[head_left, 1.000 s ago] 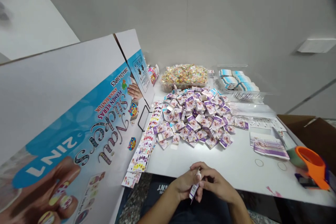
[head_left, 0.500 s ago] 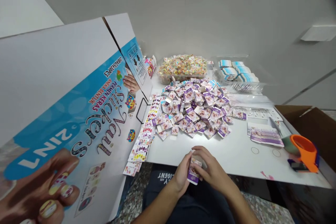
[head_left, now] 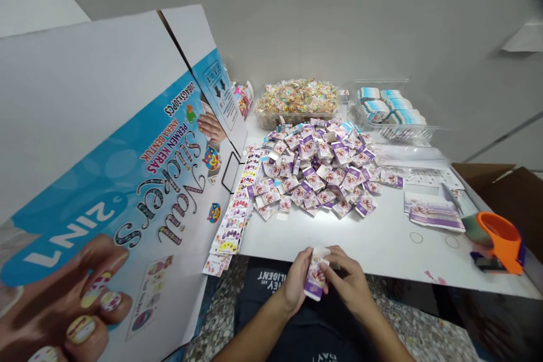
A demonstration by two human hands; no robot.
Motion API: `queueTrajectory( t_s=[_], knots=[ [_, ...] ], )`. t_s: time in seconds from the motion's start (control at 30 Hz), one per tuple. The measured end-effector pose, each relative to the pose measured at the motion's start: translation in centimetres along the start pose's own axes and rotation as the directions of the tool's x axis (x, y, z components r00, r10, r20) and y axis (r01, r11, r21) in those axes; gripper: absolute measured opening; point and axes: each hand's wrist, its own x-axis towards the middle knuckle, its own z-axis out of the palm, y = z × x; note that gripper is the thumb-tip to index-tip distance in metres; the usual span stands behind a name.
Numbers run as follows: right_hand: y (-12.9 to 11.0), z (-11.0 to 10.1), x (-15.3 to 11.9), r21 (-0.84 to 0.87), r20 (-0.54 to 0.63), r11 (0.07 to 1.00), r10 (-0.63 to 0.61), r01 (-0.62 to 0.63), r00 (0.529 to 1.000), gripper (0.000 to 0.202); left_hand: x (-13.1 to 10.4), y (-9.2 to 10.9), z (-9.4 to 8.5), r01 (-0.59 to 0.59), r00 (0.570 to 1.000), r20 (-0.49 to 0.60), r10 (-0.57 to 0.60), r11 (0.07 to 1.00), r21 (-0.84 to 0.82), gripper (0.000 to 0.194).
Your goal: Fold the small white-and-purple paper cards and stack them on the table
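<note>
Just past the table's near edge, above my lap, a small purple-and-white cardboard box (head_left: 314, 281) is upright between my hands. A white flap stands up at its top end. My left hand (head_left: 294, 281) is closed around the box's left side. With its fingers bent, my right hand (head_left: 347, 276) presses on the right side and front face. Beyond them lies a heap of similar small boxes (head_left: 316, 178), some with flaps open. Sheets of nail stickers (head_left: 233, 219) are stacked to the left of the heap.
A large printed carton (head_left: 127, 181) stands at the left. Behind the heap are a clear tub of wrapped candies (head_left: 297, 103) and a clear tray of blue-white cards (head_left: 392, 110). Flattened purple packaging (head_left: 435, 215), an orange tape dispenser (head_left: 503, 240) and a brown carton (head_left: 500, 192) are at the right.
The white flap at the box's top now shows between my hands, and my right fingers have moved lower and back from the top. The whole view has shifted slightly.
</note>
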Motion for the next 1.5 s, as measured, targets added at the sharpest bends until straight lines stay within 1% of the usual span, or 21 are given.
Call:
queueTrajectory(
  t_s=[0.03, 0.07, 0.1, 0.13, 0.17, 0.2, 0.23, 0.3, 0.37, 0.43, 0.5, 0.57, 0.7, 0.8, 0.93, 1.03, 1.13, 1.2, 1.33, 1.4, 1.5],
  knots=[
    [0.4, 0.1, 0.1, 0.021, -0.104, 0.999, 0.036, -0.034, 0.994, 0.021, -0.1, 0.4, 0.2, -0.069, 0.998, -0.005, 0.069, 0.996, 0.053, 0.042],
    [0.8, 0.2, 0.2, 0.033, -0.201, 0.997, 0.070, -0.064, 0.977, 0.029, -0.1, 0.7, 0.4, -0.130, 0.991, -0.010, 0.132, 0.984, 0.120, 0.042],
    [1.2, 0.1, 0.3, 0.029, -0.273, 0.996, 0.093, -0.088, 0.957, 0.039, -0.1, 1.0, 0.6, -0.179, 0.983, -0.011, 0.185, 0.964, 0.196, 0.042],
    [1.5, 0.0, 0.4, 0.007, -0.305, 0.995, 0.096, -0.099, 0.947, 0.047, -0.1, 1.3, 0.7, -0.216, 0.974, -0.011, 0.228, 0.938, 0.271, 0.041],
    [1.6, -0.1, 0.6, -0.029, -0.297, 0.996, 0.074, -0.086, 0.952, 0.050, -0.1, 1.5, 0.8, -0.242, 0.965, -0.015, 0.262, 0.911, 0.335, 0.040],
    [1.6, -0.3, 0.7, -0.070, -0.260, 0.996, 0.027, -0.047, 0.965, 0.047, -0.1, 1.6, 0.8, -0.261, 0.956, -0.022, 0.291, 0.885, 0.385, 0.040],
    [1.5, -0.4, 0.9, -0.106, -0.213, 0.994, -0.032, 0.010, 0.977, 0.041, -0.1, 1.6, 0.8, -0.273, 0.949, -0.029, 0.314, 0.864, 0.422, 0.040],
    [1.0, -0.7, 1.1, -0.139, -0.160, 0.984, -0.135, 0.113, 0.978, 0.030, 0.0, 1.5, 0.7, -0.277, 0.942, -0.039, 0.334, 0.836, 0.474, 0.041],
    [0.4, -0.7, 1.2, -0.123, -0.179, 0.985, -0.144, 0.123, 0.973, 0.024, 0.1, 1.2, 0.5, -0.268, 0.941, -0.040, 0.336, 0.814, 0.516, 0.042],
    [0.2, -0.4, 1.2, -0.036, -0.253, 0.999, -0.022, 0.013, 0.967, 0.023, 0.2, 0.9, 0.4, -0.261, 0.937, -0.053, 0.345, 0.792, 0.553, 0.043],
    [0.4, 0.0, 1.3, 0.128, -0.311, 0.984, 0.160, -0.126, 0.937, 0.030, 0.3, 0.7, 0.4, -0.263, 0.932, -0.064, 0.357, 0.786, 0.560, 0.044],
    [0.9, 0.4, 1.3, 0.262, -0.320, 0.942, 0.288, -0.208, 0.902, 0.038, 0.4, 0.7, 0.3, -0.270, 0.934, -0.059, 0.353, 0.804, 0.530, 0.046],
    [1.1, 0.7, 1.2, 0.303, -0.295, 0.925, 0.321, -0.231, 0.900, 0.040, 0.3, 1.3, 0.4, -0.278, 0.944, -0.032, 0.330, 0.841, 0.464, 0.051],
    [0.0, 0.6, 0.6, 0.228, -0.298, 0.949, 0.280, -0.217, 0.912, 0.035, 0.1, 1.5, 0.6, -0.305, 0.934, -0.020, 0.357, 0.824, 0.478, 0.052],
    [-1.8, 0.6, 0.1, 0.064, -0.276, 0.992, 0.123, -0.110, 0.953, 0.038, -0.1, 1.4, 0.9, -0.364, 0.901, -0.004, 0.434, 0.762, 0.535, 0.050],
    [-2.5, 1.0, 0.1, 0.011, -0.313, 0.998, 0.062, -0.062, 0.948, 0.038, -0.1, 1.5, 1.2, -0.397, 0.880, 0.003, 0.476, 0.731, 0.555, 0.050],
    [-2.5, 1.2, 0.3, -0.066, -0.341, 0.997, 0.000, -0.025, 0.940, 0.035, 0.0, 1.7, 1.4, -0.403, 0.878, 0.007, 0.479, 0.729, 0.554, 0.050],
    [-2.3, 1.3, 0.4, -0.057, -0.349, 0.998, 0.016, -0.039, 0.937, 0.035, 0.0, 1.9, 1.5, -0.399, 0.882, 0.005, 0.471, 0.742, 0.539, 0.052],
    [-1.9, 1.1, 0.4, 0.068, -0.378, 0.990, 0.142, -0.125, 0.915, 0.032, 0.1, 2.0, 1.5, -0.385, 0.898, 0.008, 0.441, 0.776, 0.500, 0.056],
    [-2.1, 1.1, 0.3, 0.051, -0.374, 0.993, 0.117, -0.106, 0.920, 0.031, 0.1, 1.9, 1.4, -0.379, 0.900, 0.000, 0.435, 0.783, 0.493, 0.057],
    [-2.7, 1.4, 0.1, -0.062, -0.328, 0.998, -0.012, -0.009, 0.945, 0.033, 0.1, 1.9, 1.2, -0.380, 0.895, -0.012, 0.446, 0.775, 0.504, 0.057]
  ],
)
